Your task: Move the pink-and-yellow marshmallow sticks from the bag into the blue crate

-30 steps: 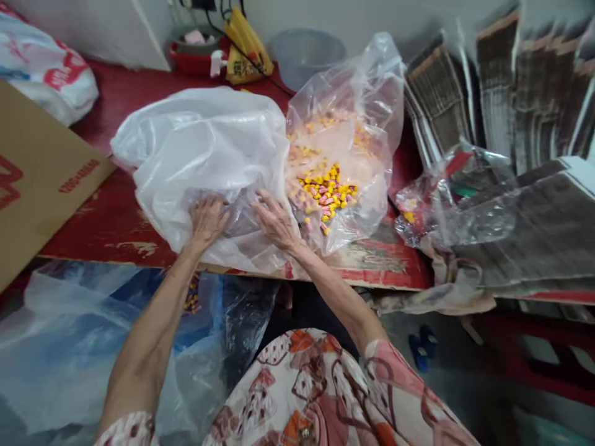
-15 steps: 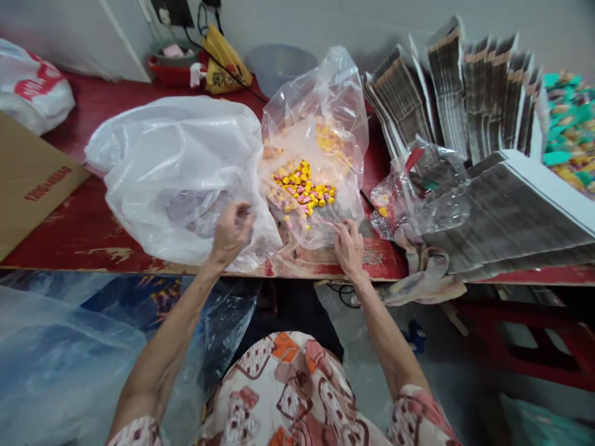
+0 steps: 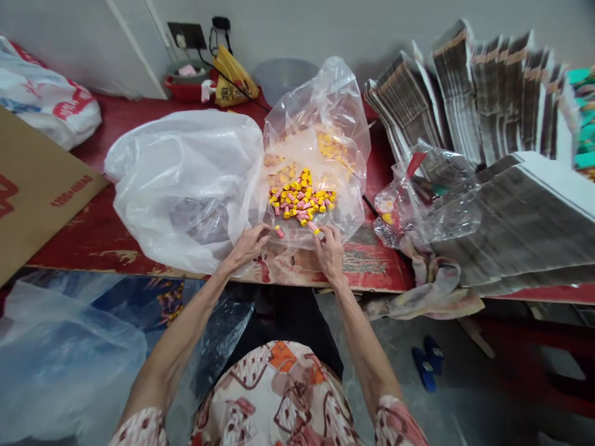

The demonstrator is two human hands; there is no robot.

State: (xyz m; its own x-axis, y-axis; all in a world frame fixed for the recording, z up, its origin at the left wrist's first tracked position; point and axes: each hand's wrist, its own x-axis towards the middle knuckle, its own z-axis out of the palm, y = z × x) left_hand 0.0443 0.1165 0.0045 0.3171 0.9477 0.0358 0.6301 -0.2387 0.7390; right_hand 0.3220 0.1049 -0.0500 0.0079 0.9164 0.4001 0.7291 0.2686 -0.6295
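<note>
Right now my left hand (image 3: 248,246) pinches the near edge of the clear bag (image 3: 320,118) between thumb and fingertips, at its left corner, just beside the big milky white bag (image 3: 186,173). My right hand (image 3: 331,251) grips the same near edge further right, fingers curled down onto the plastic. Between my two hands the mouth of the clear bag lies at the near edge of the red table (image 3: 121,118), and a pile of small yellow and pink pieces (image 3: 301,199) sits inside it, just beyond my fingertips. One pink piece (image 3: 279,232) and one yellow piece (image 3: 316,231) lie apart from the pile, close to my hands.

To the left, a flat brown cardboard sheet (image 3: 32,192) rests on the table, with a white and red printed bag (image 3: 46,102) at the far left. To the right of the clear bag lies a smaller crumpled clear bag (image 3: 432,198), and beyond it stand stacks of folded grey cartons (image 3: 488,93), with more lying flat on the right. At the far side, against the wall, are a grey bowl (image 3: 283,74) and a yellow packet (image 3: 235,77).
</note>
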